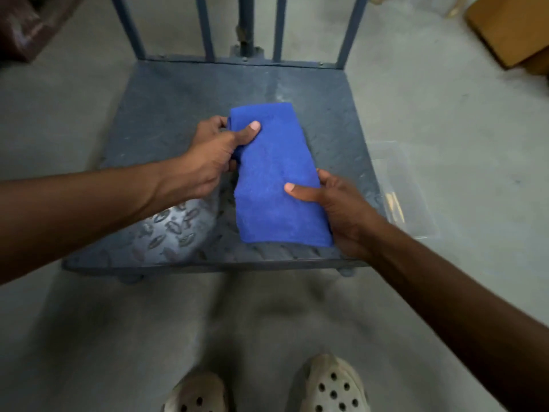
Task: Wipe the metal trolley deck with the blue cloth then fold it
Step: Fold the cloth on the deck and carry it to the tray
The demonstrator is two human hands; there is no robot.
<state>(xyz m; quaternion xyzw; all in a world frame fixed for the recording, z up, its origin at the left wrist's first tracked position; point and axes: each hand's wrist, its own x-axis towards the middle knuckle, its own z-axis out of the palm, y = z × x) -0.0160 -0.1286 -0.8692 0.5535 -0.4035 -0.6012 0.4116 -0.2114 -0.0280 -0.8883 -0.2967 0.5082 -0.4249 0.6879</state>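
The left hand (214, 156) grips the far left edge of the cloth (276, 179), thumb on top and fingers curled beneath. The right hand (341, 209) grips the near right edge, thumb flat on top and fingers wrapped under the side. The cloth is folded into a long rectangle and spans between the two hands. It runs from the middle of the deck (166, 108) toward its near edge. Whether it rests on the deck or is held just above it cannot be told. Blue uprights (208, 28) rise along the far edge of the deck. A clear tub (407, 188) sits on the floor (89, 337) just beside the right edge. A cardboard box (511, 28) stands well apart, beyond the far right corner. Two perforated shoes (329, 385) stand on the floor near the near edge.
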